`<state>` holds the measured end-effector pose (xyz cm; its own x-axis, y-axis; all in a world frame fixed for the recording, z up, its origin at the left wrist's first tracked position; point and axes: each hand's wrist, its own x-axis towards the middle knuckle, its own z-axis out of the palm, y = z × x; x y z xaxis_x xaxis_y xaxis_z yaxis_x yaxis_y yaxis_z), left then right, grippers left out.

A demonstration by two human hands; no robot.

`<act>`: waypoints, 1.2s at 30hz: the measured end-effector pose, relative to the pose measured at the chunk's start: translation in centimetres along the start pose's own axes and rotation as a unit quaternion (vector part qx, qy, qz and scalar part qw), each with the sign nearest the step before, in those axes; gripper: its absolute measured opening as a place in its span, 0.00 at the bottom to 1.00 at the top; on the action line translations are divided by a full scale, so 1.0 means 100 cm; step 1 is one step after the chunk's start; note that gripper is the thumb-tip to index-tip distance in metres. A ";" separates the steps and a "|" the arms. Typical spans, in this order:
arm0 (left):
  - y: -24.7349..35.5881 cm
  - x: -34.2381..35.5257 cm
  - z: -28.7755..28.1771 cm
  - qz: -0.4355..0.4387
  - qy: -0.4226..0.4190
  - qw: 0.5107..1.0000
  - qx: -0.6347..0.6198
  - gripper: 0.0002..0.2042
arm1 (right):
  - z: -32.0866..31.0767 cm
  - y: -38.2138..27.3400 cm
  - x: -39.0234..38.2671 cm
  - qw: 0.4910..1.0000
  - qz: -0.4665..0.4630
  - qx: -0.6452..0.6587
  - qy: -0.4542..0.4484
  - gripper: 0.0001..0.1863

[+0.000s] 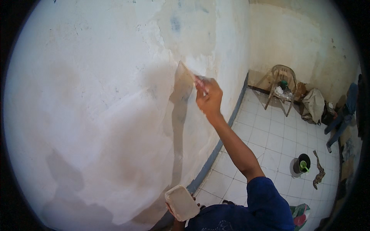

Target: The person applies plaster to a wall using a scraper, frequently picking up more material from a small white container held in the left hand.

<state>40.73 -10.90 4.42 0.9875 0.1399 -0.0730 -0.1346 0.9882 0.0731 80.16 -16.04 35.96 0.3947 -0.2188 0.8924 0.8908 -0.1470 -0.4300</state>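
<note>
Left: wall [96,77], pale, smeared; whitish coat looks laid over much of it. Left hand [170,209], low, holds a rectangular tray [184,204], which hides most of the palm. Flat spreader [184,75] up at the wall; beige patch [192,38] above seems left to do. Right hand [210,98] closed round the handle. Partway, I judge. Can't make out blade contact or tray's fill.

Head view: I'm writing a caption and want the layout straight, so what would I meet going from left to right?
Beige tray → right hand → chair → dark bucket → brown strip on the floor.
</note>
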 end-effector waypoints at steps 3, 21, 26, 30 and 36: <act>0.005 -0.002 0.003 0.029 0.039 0.993 0.104 0.54 | -0.010 -0.034 -0.040 0.991 -0.054 -0.041 -0.117 0.15; 0.011 0.000 -0.013 0.023 0.039 0.999 -0.006 0.55 | -0.031 -0.041 -0.115 0.967 -0.162 0.004 -0.196 0.25; 0.005 0.008 0.035 0.000 -0.046 0.994 -0.103 0.53 | -0.037 -0.028 -0.100 0.976 -0.157 -0.017 -0.153 0.25; 0.000 0.003 0.030 -0.008 -0.047 0.985 -0.163 0.54 | -0.023 0.012 -0.042 0.991 -0.109 -0.050 -0.056 0.18; 0.006 0.003 -0.005 -0.026 -0.048 0.994 -0.099 0.55 | -0.017 -0.004 -0.070 0.977 -0.151 -0.059 -0.137 0.15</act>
<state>40.90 -10.27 3.90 0.9955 0.0915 0.0249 -0.0877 0.9881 -0.1263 76.67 -16.05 29.61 0.1779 0.1169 0.9771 0.9501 -0.2789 -0.1396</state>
